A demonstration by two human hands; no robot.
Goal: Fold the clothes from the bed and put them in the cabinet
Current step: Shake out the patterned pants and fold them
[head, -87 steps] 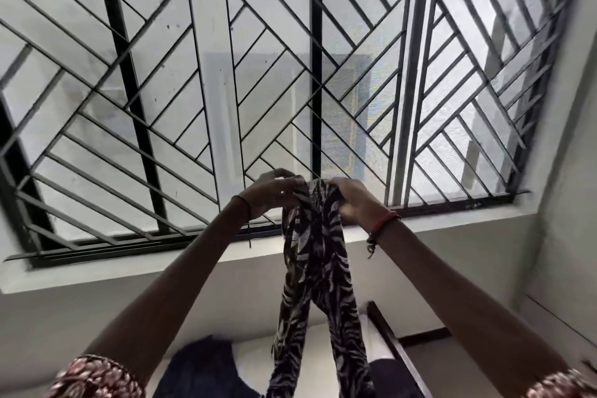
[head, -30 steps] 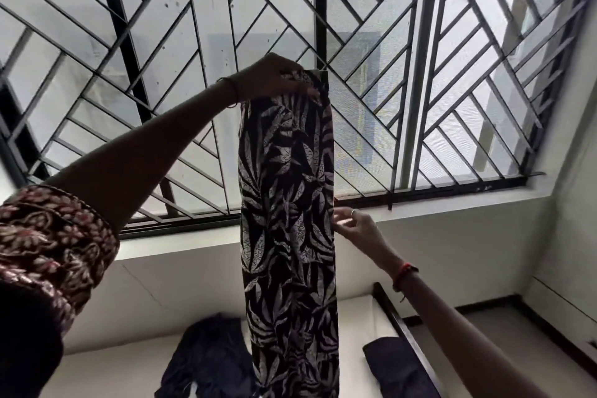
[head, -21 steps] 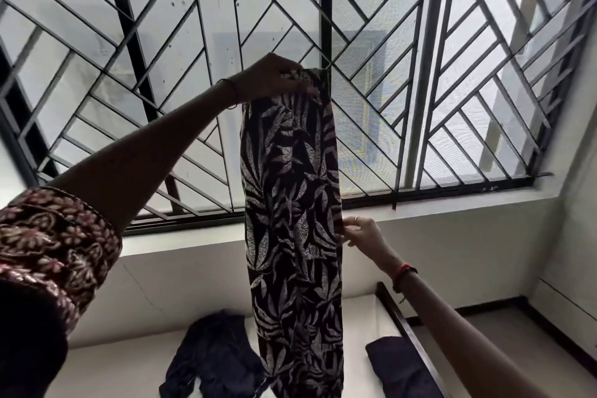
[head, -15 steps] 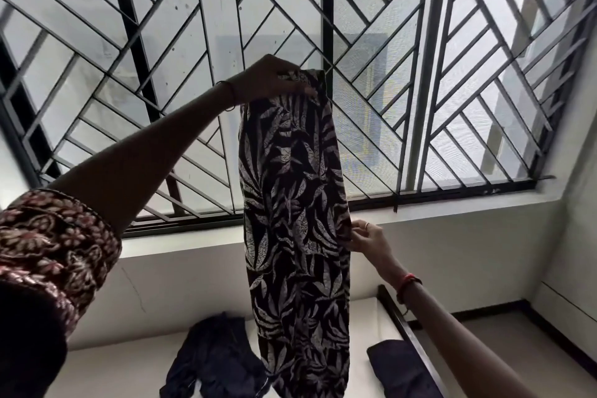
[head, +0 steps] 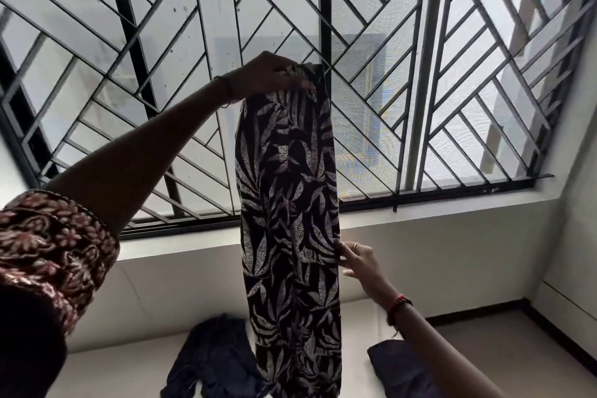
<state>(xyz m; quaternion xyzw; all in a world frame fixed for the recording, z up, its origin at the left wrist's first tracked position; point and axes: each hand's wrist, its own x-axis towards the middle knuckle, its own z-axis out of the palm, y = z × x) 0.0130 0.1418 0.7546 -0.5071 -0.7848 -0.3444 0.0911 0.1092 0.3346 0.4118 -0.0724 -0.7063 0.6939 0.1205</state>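
Note:
A black garment with a white leaf print hangs lengthwise in front of the window. My left hand, raised high, grips its top edge. My right hand is lower and touches the garment's right edge about halfway down, its fingers stretched toward the cloth. The garment's lower end runs out of the frame's bottom. Below lies the bed with a crumpled dark blue garment on it. The cabinet is not in view.
A large window with a black diagonal grille fills the background above a white ledge. A folded dark cloth lies at the bed's right end. Bare floor lies to the right, by the white wall.
My left hand has lifted the garment's top high, so it hangs full length. My right hand has let go of the top and slid down the garment's right edge.

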